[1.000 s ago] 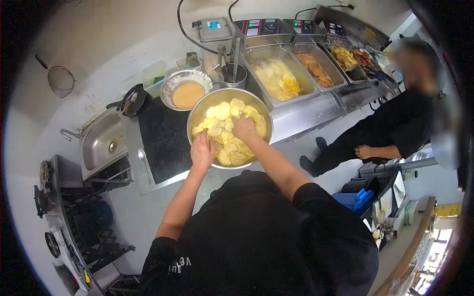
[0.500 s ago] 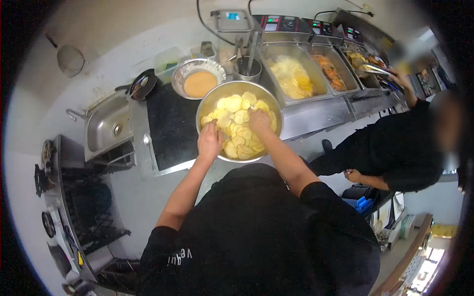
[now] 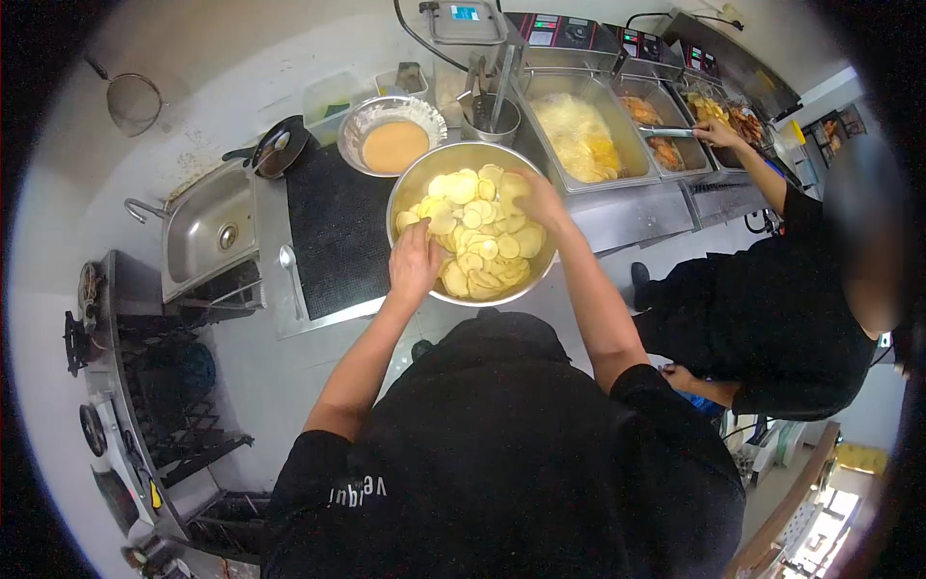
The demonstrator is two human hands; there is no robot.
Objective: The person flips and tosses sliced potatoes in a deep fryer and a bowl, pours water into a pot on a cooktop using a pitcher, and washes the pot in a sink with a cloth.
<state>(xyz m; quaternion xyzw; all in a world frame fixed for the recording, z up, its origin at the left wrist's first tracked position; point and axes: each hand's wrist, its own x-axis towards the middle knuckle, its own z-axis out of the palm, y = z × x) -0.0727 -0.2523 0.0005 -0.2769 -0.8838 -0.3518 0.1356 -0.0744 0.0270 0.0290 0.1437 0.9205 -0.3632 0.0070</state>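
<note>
A large steel mixing bowl [image 3: 394, 188] full of thin, pale yellow slices that look like potato [image 3: 487, 246] stands in front of me. My left hand [image 3: 415, 262] is at the bowl's left side, its fingers stretched over the rim onto the slices and its thumb apart. On the right, my right hand [image 3: 540, 201] reaches inside, with slices between its bent fingers and thumb. Some fingertips are hidden among the slices. Behind this bowl is a smaller metal bowl [image 3: 349, 125] of orange-brown batter [image 3: 395, 147].
Fryers [image 3: 641, 174] with bubbling oil line the right. A co-worker's hand [image 3: 714, 133] holds a long metal tool over them. A utensil pot [image 3: 492, 130] stands behind the bowl. Left are a black mat [image 3: 333, 236], a spoon [image 3: 289, 265], a frying pan [image 3: 282, 150] and a sink [image 3: 198, 246].
My right hand has moved from the middle of the slices toward the bowl's right side. My left hand stays near the left rim. The co-worker's tool has moved left over the fryers.
</note>
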